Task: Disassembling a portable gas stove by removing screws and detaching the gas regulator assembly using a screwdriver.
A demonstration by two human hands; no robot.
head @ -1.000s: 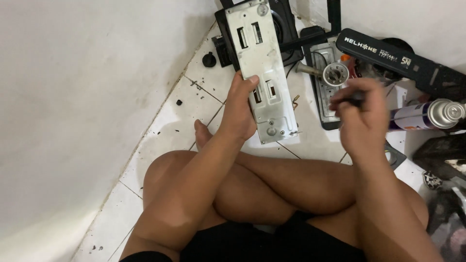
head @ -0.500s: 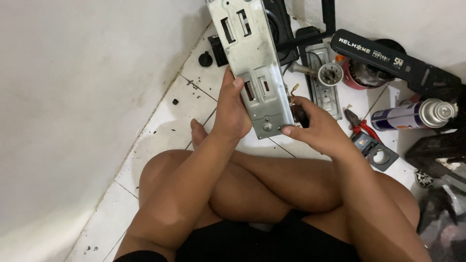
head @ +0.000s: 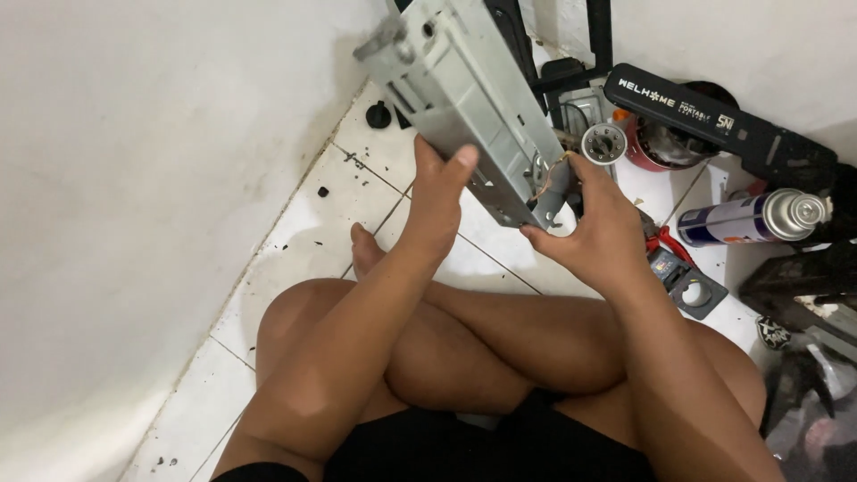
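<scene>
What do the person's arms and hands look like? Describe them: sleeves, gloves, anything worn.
Both arms are bare all the way up, with no sleeve in view. The left hand and right hand wear no gloves, and no ring, watch or band shows on the fingers or wrists. The nails are short. The only clothing in view is black shorts at the lap.
</scene>
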